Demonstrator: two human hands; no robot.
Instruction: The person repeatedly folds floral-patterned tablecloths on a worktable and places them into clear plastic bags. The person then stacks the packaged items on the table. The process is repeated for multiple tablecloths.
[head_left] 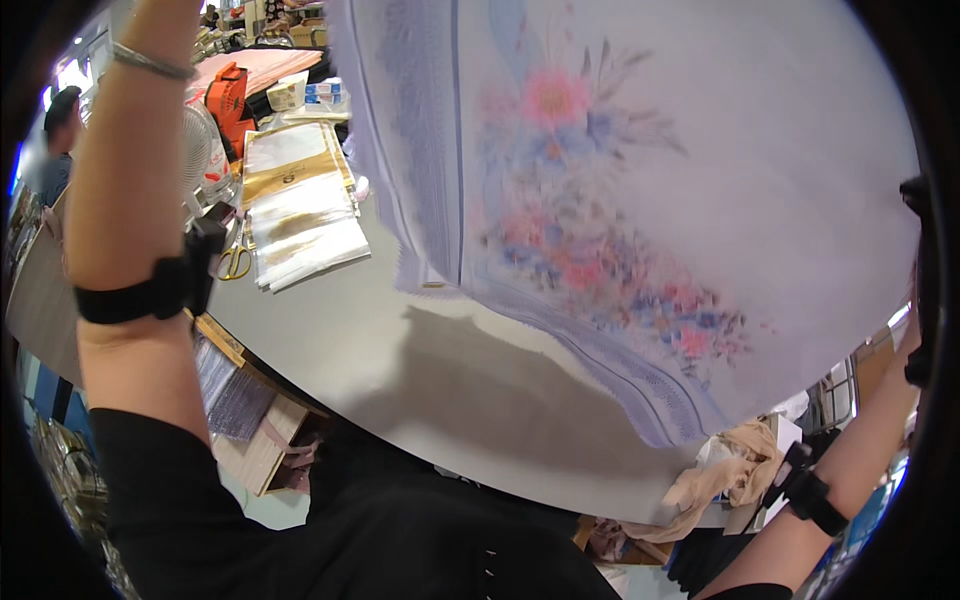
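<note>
A large pale lilac scarf (780,190) with pink and blue printed flowers and a patterned border hangs spread out in front of me, over the table. Its lower edge is scalloped, and it casts a shadow on the tabletop. My left forearm (130,170) reaches up past the top edge of the picture, so the left hand is out of sight. On the right, my right forearm (870,440) rises to the dark rim, and that hand does not show either. The places where the scarf is held are outside the view.
On the grey table (300,320) lie glossy clear-and-gold packets (305,205) beside gold-handled scissors (236,260). Behind are a fan (197,150) and an orange object (228,105). Beige cloth (735,475) is bunched at the right edge. An open drawer (265,440) is below left. A person (60,140) is far left.
</note>
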